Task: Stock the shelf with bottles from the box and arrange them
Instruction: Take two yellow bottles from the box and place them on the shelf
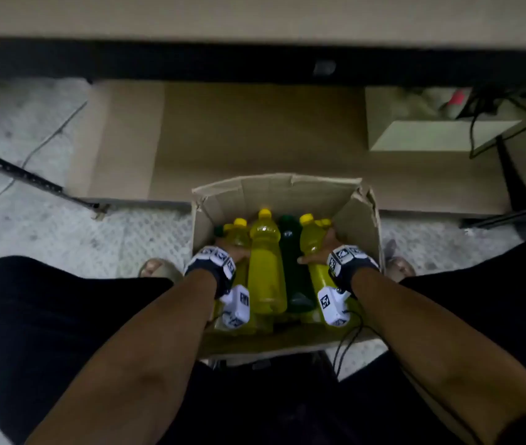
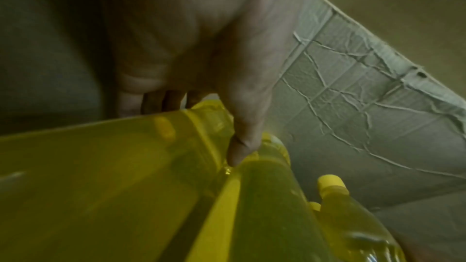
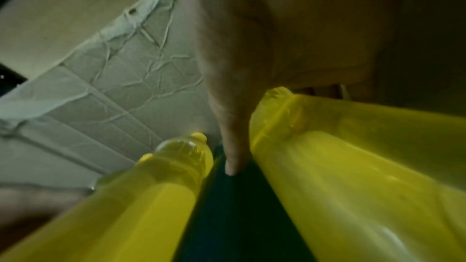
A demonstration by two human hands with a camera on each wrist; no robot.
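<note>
An open cardboard box (image 1: 287, 191) stands on the floor between my knees. It holds several yellow bottles and a dark green bottle (image 1: 290, 252), all leaning back. My left hand (image 1: 234, 252) grips the leftmost yellow bottle (image 1: 237, 234); its thumb (image 2: 242, 146) lies over that bottle (image 2: 100, 186) and the fingers curl behind it. My right hand (image 1: 318, 248) grips the rightmost yellow bottle (image 1: 311, 236), with the thumb (image 3: 234, 146) between it (image 3: 353, 166) and the green bottle (image 3: 234, 216). A middle yellow bottle (image 1: 265, 261) stands untouched. The low shelf board (image 1: 255, 130) lies just beyond the box.
A black shelf beam (image 1: 191, 62) crosses above the low board. A small carton (image 1: 432, 133) with cables sits on the board's right end. A perforated metal bar (image 1: 14, 175) and a wire lie on the floor at left. My feet flank the box.
</note>
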